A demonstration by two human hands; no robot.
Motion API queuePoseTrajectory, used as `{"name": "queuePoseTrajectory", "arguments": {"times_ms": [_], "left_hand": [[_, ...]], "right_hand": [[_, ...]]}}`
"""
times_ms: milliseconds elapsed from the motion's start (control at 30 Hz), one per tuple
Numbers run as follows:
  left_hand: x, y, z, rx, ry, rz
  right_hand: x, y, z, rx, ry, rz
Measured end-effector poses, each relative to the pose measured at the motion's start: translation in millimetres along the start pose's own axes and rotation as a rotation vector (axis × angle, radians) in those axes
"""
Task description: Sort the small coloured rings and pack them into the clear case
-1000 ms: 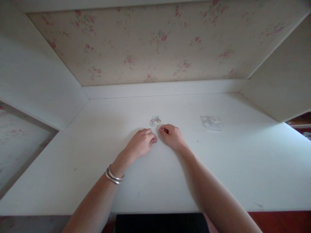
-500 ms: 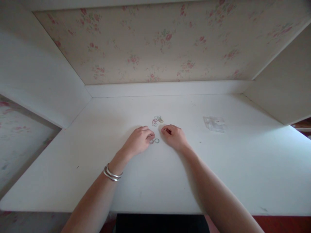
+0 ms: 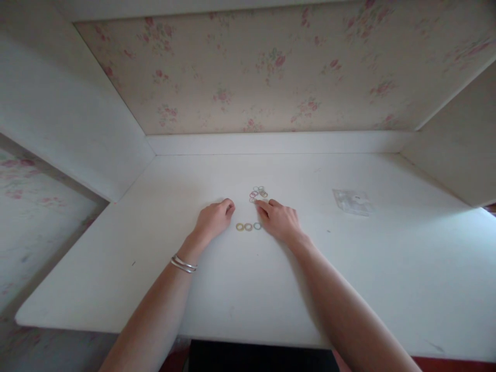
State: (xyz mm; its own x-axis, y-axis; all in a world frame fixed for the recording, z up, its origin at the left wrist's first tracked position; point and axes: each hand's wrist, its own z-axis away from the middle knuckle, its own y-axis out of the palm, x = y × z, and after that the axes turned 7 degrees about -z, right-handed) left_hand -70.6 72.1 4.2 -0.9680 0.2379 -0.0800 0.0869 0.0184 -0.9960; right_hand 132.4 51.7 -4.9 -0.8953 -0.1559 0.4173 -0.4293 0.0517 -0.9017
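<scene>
A cluster of small thin rings [image 3: 260,190] in pale, pink and yellowish tones lies on the white tabletop [image 3: 217,305]. Nearer to me are three rings side by side: a yellow ring [image 3: 239,227], a brownish ring [image 3: 248,227] and a grey-green ring [image 3: 257,226]. My right hand [image 3: 279,221] has its fingertips closed at the edge of a pale ring [image 3: 251,200] on the near side of the cluster. To the left of the rings, my left hand [image 3: 215,217] rests on the table with fingers curled and nothing visible in them.
A clear plastic bag [image 3: 352,202] lies to the right of my right hand. A low white ledge [image 3: 271,142] and floral wallpaper [image 3: 232,72] close off the back. White side panels [image 3: 65,103] flank the tabletop. Silver bangles [image 3: 183,263] circle my left wrist.
My left hand has drawn back to the left from the near rings, uncovering the yellow one. My right hand has moved its fingertips onto the cluster. The view has shifted slightly.
</scene>
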Motion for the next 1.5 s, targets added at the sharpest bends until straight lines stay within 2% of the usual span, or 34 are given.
{"name": "queuePoseTrajectory", "arguments": {"times_ms": [300, 633, 833, 967, 1100, 1267, 1500], "left_hand": [[1.7, 1.8, 1.1, 0.009, 0.029, -0.060], [0.3, 2.4, 1.8, 0.005, 0.033, -0.105], [-1.1, 0.0, 1.9, 0.034, 0.009, -0.119], [-2.2, -1.5, 1.4, 0.048, -0.004, -0.112], [-2.5, -0.4, 1.1, 0.047, -0.016, -0.110], [-1.6, 2.1, 1.5, 0.028, -0.006, -0.108], [0.1, 1.7, 1.5, 0.020, 0.012, -0.108]], "right_hand": [[-5.9, 3.3, 1.8, -0.045, -0.029, -0.022], [-6.4, 4.6, -0.8, 0.018, -0.068, 0.051], [-9.9, 5.8, 3.7, -0.047, -0.068, -0.012], [-13.4, 2.9, 12.1, -0.059, -0.134, -0.103], [-13.8, -0.2, 23.4, -0.010, -0.228, -0.163], [-11.1, -0.1, 27.8, 0.072, -0.330, -0.124], [-12.1, -0.8, 27.0, 0.106, -0.360, -0.125]]}}
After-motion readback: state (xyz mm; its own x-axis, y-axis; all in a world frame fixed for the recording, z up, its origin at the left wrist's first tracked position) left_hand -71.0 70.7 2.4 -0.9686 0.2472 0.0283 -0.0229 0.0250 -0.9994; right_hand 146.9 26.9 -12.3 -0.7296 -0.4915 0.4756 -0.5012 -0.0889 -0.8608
